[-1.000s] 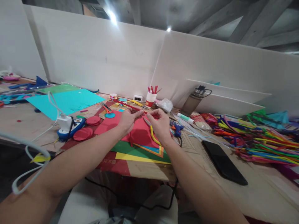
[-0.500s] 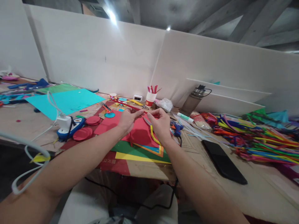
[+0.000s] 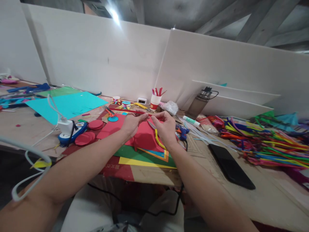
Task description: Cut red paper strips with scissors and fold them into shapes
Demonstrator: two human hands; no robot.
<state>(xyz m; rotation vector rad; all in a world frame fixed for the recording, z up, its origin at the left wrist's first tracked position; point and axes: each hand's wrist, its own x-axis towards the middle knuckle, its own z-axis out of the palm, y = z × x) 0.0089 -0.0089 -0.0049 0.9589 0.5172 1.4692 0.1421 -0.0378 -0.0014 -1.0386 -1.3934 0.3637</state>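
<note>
A thin red strip [image 3: 120, 110] runs from between my hands out to the left. My left hand [image 3: 134, 124] pinches it between thumb and fingers, and my right hand [image 3: 165, 125] pinches its right end close by. Under both hands lie red sheets [image 3: 113, 128], on top of a green sheet [image 3: 127, 154] and a yellow sheet [image 3: 142, 163]. Yellow-handled scissors [image 3: 158, 140] rest on the red paper beside my right hand, partly hidden by it.
Red discs [image 3: 85, 138] and a blue power strip [image 3: 78, 130] sit to the left. On the right are a glue gun [image 3: 182, 132], a black phone [image 3: 230, 166], a bottle [image 3: 199, 103] and colourful pipe cleaners [image 3: 272, 141]. A paper cup [image 3: 154, 101] with red sticks stands behind.
The strip's left end has swung down and toward me, so the strip now lies nearly level. Both hands keep almost the same place and grip.
</note>
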